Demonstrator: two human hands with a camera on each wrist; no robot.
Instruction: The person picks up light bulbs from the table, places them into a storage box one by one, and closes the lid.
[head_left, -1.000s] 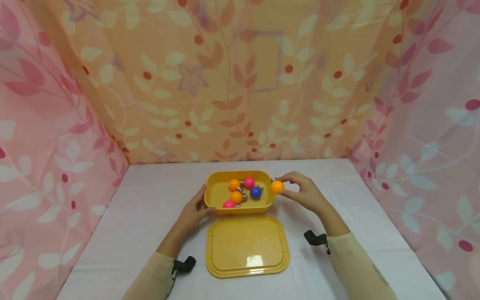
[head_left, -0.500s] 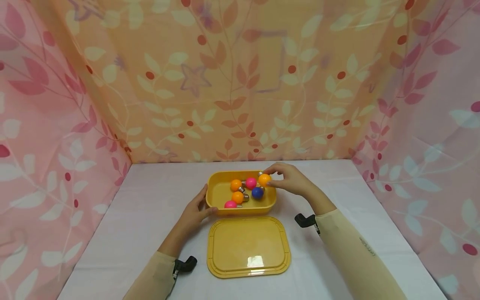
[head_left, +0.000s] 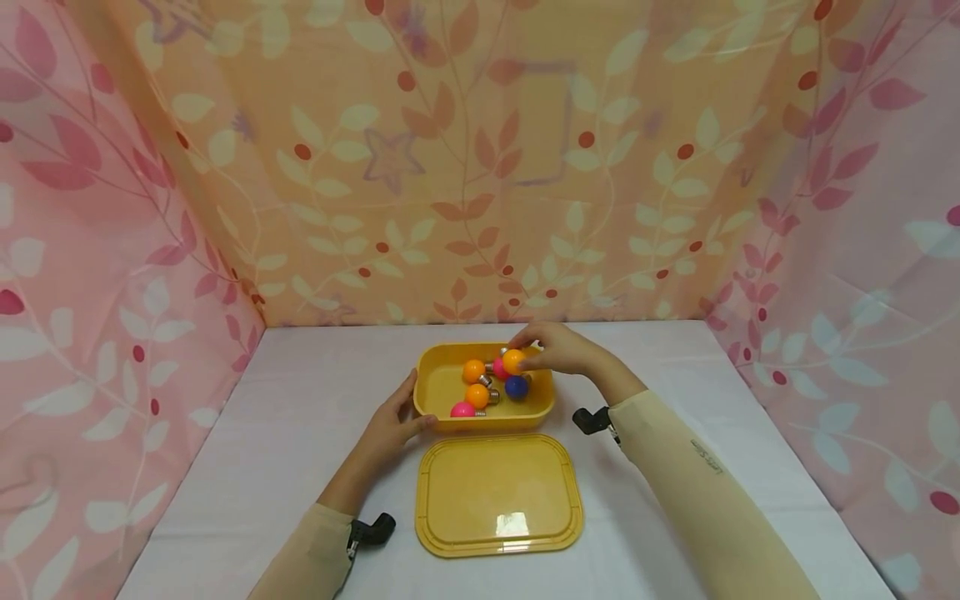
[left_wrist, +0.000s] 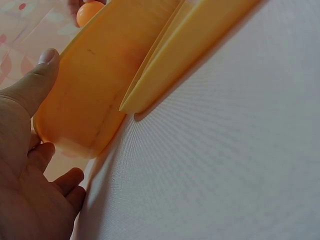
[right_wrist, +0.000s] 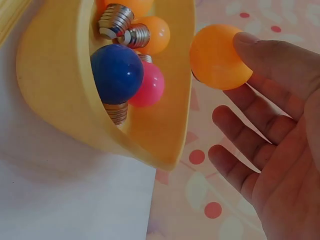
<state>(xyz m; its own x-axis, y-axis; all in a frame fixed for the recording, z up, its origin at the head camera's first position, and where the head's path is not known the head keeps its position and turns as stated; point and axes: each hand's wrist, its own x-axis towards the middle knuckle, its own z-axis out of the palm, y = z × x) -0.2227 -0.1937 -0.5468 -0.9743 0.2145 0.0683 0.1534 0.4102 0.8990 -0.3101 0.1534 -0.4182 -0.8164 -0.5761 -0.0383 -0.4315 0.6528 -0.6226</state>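
A yellow plastic box [head_left: 433,387] stands in the middle of the white table, holding several coloured light bulbs with metal screw bases. My left hand [head_left: 384,427] grips its left end, thumb along the front corner and fingers by the side. Between thumb and fingers, my right hand [head_left: 564,350] pinches an orange light bulb [right_wrist: 220,57] above the box's right part. Under it in the head view, a pink bulb is partly covered. A blue bulb [head_left: 516,387] lies nearby, and two orange bulbs [head_left: 477,396] and another pink bulb [head_left: 462,409] lie further left.
The box's yellow lid [head_left: 498,496] lies flat on the white tabletop [head_left: 315,367], just in front of the box. Floral cloth [head_left: 480,208] walls in the back and both sides. A black wrist mount [head_left: 592,420] sticks out from each sleeve.
My right hand has carried the orange bulb leftward, from beside the box's right rim to over the bulbs inside. The left hand keeps its hold on the box.
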